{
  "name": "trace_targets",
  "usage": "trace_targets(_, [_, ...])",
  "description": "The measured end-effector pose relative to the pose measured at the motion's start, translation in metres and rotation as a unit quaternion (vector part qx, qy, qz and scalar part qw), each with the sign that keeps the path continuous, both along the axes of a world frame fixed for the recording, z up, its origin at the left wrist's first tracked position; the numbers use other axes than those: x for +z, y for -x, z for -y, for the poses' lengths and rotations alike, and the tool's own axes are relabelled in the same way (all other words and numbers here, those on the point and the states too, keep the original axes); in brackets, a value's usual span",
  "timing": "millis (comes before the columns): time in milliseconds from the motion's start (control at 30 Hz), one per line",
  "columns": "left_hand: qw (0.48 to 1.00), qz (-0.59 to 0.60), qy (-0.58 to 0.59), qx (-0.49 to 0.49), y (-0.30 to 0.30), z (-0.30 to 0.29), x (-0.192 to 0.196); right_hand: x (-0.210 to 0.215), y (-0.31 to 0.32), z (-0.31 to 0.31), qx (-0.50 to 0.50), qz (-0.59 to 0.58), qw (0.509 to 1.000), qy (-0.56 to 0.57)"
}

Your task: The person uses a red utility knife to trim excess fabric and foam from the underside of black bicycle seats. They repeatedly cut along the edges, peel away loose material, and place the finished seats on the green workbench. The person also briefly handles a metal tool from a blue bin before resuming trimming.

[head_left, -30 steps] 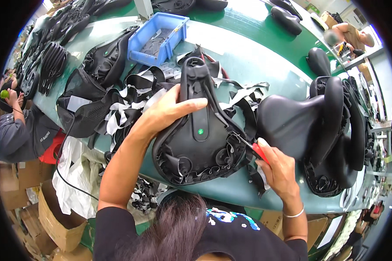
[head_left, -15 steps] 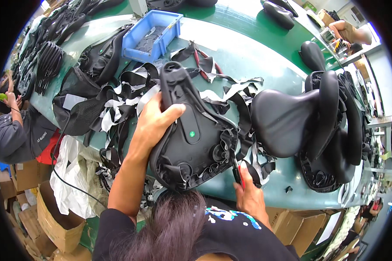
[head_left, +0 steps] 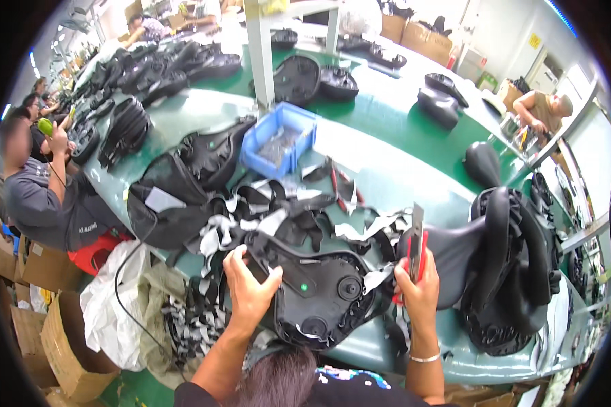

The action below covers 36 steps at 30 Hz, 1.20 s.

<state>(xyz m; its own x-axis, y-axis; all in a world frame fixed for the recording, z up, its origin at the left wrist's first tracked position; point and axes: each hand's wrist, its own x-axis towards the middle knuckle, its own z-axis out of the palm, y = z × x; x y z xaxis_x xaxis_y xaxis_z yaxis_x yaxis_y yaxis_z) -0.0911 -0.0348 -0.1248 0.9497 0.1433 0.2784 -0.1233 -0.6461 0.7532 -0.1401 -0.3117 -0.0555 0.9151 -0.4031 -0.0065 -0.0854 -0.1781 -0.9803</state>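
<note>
A black bicycle saddle (head_left: 326,288) lies underside up in front of me, its nose toward the upper left. My left hand (head_left: 248,292) grips it by the nose, thumb on one side and fingers on the other. A small green dot marks its base, and ragged cover edging lines the wide rear. My right hand (head_left: 419,285) is closed around a red-handled utility knife (head_left: 417,241), its blade pointing up, clear of the saddle. Beside that hand, a pale strip of trimmed material (head_left: 379,278) hangs at the saddle's right edge.
Black and grey offcuts (head_left: 278,220) spread beyond the saddle, with red-handled pliers or cutters (head_left: 334,178) among them. A blue bin (head_left: 299,149) stands behind. Stacked saddles (head_left: 509,271) crowd the right. Cardboard boxes (head_left: 75,339) sit lower left; co-workers (head_left: 54,190) occupy both sides.
The knife has left the saddle's right rear edge and is raised, blade up. The saddle has turned, its nose swinging left. The view has tilted, showing more of the far table.
</note>
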Motion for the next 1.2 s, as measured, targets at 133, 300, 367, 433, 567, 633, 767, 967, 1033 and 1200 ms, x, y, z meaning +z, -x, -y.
trace_targets(133, [0.943, 0.122, -0.121, -0.286, -0.017, 0.052, 0.070, -0.003, 0.006, -0.012, 0.023, 0.032, 0.999, 0.002])
trace_targets(300, [0.870, 0.110, -0.132, -0.463, -0.035, 0.111, 0.039, 0.004, 0.014, -0.018, 0.101, 0.119, 0.960, 0.232])
trace_targets(367, [0.875, 0.110, -0.097, -0.461, -0.042, 0.107, 0.035, -0.001, 0.030, 0.013, 0.090, 0.093, 0.958, 0.256])
trace_targets(433, [0.864, 0.069, -0.102, -0.488, -0.043, 0.104, 0.042, -0.005, 0.050, 0.038, 0.133, 0.064, 0.917, 0.370])
trace_targets(567, [0.872, 0.015, -0.091, -0.480, -0.045, 0.107, 0.046, -0.002, 0.051, 0.033, 0.205, 0.030, 0.855, 0.475])
trace_targets(633, [0.881, 0.002, -0.067, -0.468, -0.047, 0.110, 0.044, -0.004, 0.042, 0.026, 0.220, 0.020, 0.842, 0.492])
trace_targets(767, [0.844, -0.252, 0.324, -0.346, -0.049, 0.096, 0.065, 0.000, 0.070, -0.003, 0.186, -0.092, 0.830, 0.518])
trace_targets(967, [0.643, -0.157, 0.606, -0.440, -0.061, 0.081, 0.053, -0.009, 0.072, -0.023, 0.099, -0.069, 0.884, 0.451])
trace_targets(1033, [0.872, 0.064, 0.154, -0.460, -0.064, 0.093, 0.072, 0.005, 0.045, -0.014, 0.099, -0.098, 0.864, 0.484])
trace_targets(1200, [0.904, 0.275, -0.091, -0.316, -0.099, 0.111, 0.052, 0.015, 0.028, -0.014, 0.122, -0.117, 0.814, 0.556])
